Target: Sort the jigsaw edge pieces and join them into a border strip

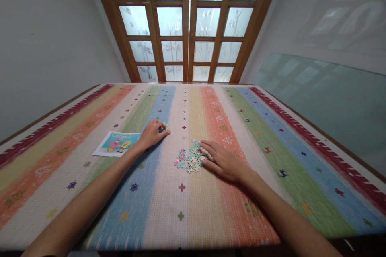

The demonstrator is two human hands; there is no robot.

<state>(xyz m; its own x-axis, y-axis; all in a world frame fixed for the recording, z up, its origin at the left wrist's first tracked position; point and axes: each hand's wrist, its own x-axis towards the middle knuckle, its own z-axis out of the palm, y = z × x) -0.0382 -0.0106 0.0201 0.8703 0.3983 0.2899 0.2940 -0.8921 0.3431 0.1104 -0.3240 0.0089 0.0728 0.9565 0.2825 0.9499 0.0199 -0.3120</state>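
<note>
Right hand (223,161) lies palm down and flat on the desk (346,156), fingers loosely spread and gripping nothing. Its fingertips (205,153) rest on the edge of the heap of jigsaw pieces (189,159), which sits at its nine o'clock on the pale middle stripe of the striped cloth (169,209).

Farther out, at eleven o'clock from the heap, the left hand (151,133) is also palm down, its fingers curved over a small cluster of pieces (165,127) at its two o'clock. Whether it pinches a piece or only touches them cannot be told. Just beside its wrist, at nine o'clock, a cartoon picture card (117,143) lies flat, apart from both groups of pieces.

By the look of it, this is the sorting stage: loose pieces in one heap, a few drawn aside, nothing yet joined into a picture. Lifting one piece from the heap would call for a light fingertip pinch, so that its neighbours are not dragged along, and a glance at the card to match colours.

At twelve o'clock, beyond the desk's far edge, stand frosted-glass wooden doors (189,36).
</note>
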